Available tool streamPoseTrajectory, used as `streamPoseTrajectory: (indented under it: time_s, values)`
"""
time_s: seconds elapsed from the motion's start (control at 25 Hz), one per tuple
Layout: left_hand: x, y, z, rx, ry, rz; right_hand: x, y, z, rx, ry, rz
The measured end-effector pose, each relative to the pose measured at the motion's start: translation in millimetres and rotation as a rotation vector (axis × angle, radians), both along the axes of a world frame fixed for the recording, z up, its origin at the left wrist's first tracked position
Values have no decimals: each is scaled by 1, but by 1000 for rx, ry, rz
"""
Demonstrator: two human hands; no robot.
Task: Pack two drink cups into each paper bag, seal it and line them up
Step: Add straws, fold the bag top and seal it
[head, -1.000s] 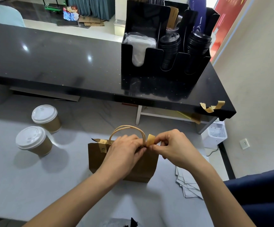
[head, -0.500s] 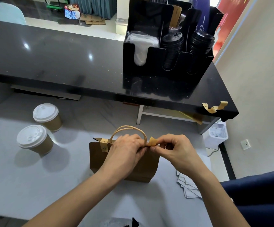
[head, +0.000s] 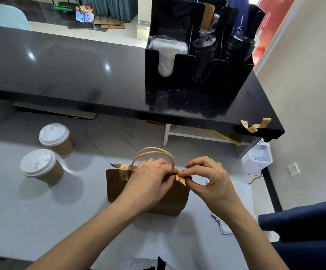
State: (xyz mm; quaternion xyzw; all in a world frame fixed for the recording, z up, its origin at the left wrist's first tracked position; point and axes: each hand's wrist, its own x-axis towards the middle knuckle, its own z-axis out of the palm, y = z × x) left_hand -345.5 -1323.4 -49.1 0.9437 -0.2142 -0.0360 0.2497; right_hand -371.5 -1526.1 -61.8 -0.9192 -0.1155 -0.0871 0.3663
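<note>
- Kraft sticker, lifted a second ago, now folds over the paper bag top; my right hand pinches it.
- My left hand pinches the rim shut; sealing nearly done.

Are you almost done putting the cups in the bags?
Not nearly. One paper bag stands closed, with one sticker already on its top edge. Now the left hand holds the top together while the right hand pinches a second sticker onto it. Two lidded cups wait outside any bag, and no line of bags shows yet.
</note>
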Motion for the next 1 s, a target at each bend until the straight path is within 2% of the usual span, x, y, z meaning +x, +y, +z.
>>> streamPoseTrajectory:
  time_s: [0.36,0.6,1.0]
  values:
    - [-1,0,0,-82,45,53,-1,0,-2,1,-24,15]
    - [-1,1,1,-27,42,40,0,-2,0,8,23,12]
    - [0,-3,0,-69,54,89,-1,-10,9,-31,91,78]
